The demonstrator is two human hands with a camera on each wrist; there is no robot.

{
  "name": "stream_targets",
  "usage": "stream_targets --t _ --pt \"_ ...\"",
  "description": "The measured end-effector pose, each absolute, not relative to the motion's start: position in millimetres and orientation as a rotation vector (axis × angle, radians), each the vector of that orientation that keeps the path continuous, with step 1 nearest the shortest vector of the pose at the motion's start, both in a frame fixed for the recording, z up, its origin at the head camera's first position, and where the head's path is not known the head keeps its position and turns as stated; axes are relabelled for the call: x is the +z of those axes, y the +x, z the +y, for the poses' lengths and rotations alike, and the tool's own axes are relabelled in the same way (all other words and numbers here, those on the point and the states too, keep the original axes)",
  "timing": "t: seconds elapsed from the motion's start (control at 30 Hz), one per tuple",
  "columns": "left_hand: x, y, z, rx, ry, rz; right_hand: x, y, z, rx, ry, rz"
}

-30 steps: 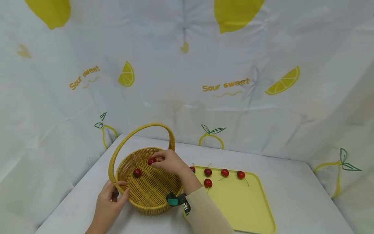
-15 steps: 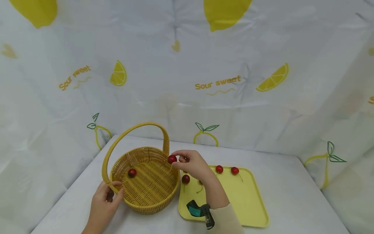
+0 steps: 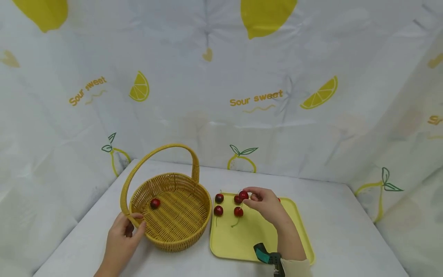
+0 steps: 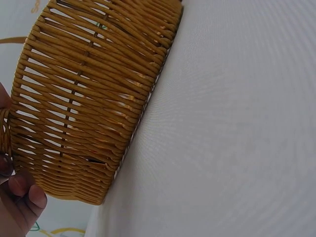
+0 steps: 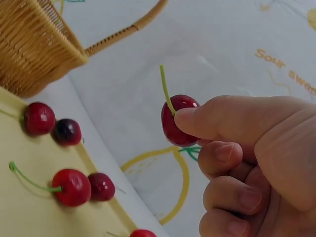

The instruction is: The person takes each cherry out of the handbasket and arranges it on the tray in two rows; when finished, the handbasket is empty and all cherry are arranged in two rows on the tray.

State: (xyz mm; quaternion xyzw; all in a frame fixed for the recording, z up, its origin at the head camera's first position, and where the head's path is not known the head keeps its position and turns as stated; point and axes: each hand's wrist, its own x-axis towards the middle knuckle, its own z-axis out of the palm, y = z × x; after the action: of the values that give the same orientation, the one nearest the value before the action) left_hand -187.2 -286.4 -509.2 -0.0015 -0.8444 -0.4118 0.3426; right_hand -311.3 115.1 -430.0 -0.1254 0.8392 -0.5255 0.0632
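A yellow wicker basket (image 3: pixel 176 246) with a tall hoop handle stands on the left of the table. My left hand (image 3: pixel 121 235) grips its left rim at the handle's foot; in the left wrist view the fingertips (image 4: pixel 37 196) curl at the woven wall. One dark red cherry (image 3: pixel 155 203) lies inside. My right hand (image 3: pixel 265 204) pinches another cherry (image 5: pixel 178 123) by thumb and finger, its green stem pointing up. That cherry is held above the back part of a yellow tray (image 3: pixel 238 242). Several cherries (image 3: pixel 238 211) lie on the tray's back left, and one is mostly hidden behind the hand.
The tray stands just right of the basket on a white-covered table (image 3: pixel 332 231). A white curtain (image 3: pixel 194 104) printed with lemons hangs behind and at the sides. The basket's handle (image 3: pixel 155 152) arches high over its opening.
My right hand has carried the pinched cherry from inside the basket, over its right rim, rightward to above the tray. The left hand keeps its grip on the basket. The head view has shifted slightly.
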Motion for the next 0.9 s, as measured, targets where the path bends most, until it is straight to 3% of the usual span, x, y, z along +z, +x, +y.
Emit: stream_targets --t 0.43,0.9 --pt "-511.0 -189.8 -287.6 -1.083 -0.03 -2.18 -465.9 -323.6 163.6 -1.307 -0.251 2.735" --pt "-512.2 -188.5 -288.1 -1.072 -0.045 -2.172 -493.3 -331.6 165.6 -1.264 -0.167 2.705"
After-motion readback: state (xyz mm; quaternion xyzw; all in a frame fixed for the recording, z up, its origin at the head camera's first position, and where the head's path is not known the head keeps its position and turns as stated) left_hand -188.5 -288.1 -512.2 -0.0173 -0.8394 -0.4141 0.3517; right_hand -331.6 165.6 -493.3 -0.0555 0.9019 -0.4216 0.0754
